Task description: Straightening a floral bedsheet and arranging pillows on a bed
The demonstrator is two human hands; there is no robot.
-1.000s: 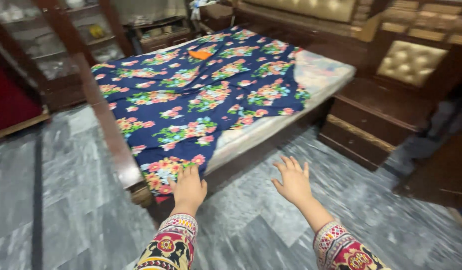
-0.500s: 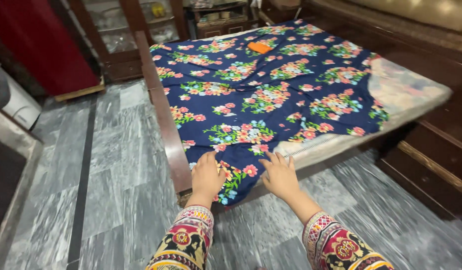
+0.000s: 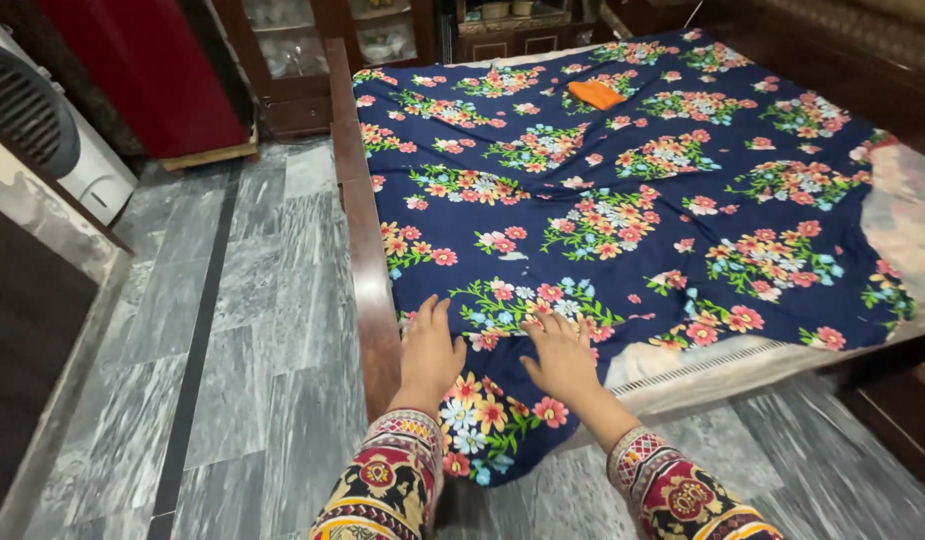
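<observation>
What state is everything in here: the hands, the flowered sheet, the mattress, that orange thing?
Left hand: flat, palm down on the sheet.
Right hand: flat, fingers spread on the sheet.
Navy floral bedsheet: spread out, wrinkled, near corner hanging over the edge.
Pale mattress: partly uncovered along the near edge.
Orange cloth: lying on the sheet, far end.

Both arms reach up from the bottom edge of the frame, forearms in patterned red, yellow and black sleeves that end at the wrists. The left hand (image 3: 429, 352) sits at lower centre, palm down, fingers together and pointing toward the top of the frame. The right hand (image 3: 561, 358) lies just beside it, a little to the right, also palm down, fingers spread slightly; its fingertips look pressed flat, though that is hard to confirm.
</observation>
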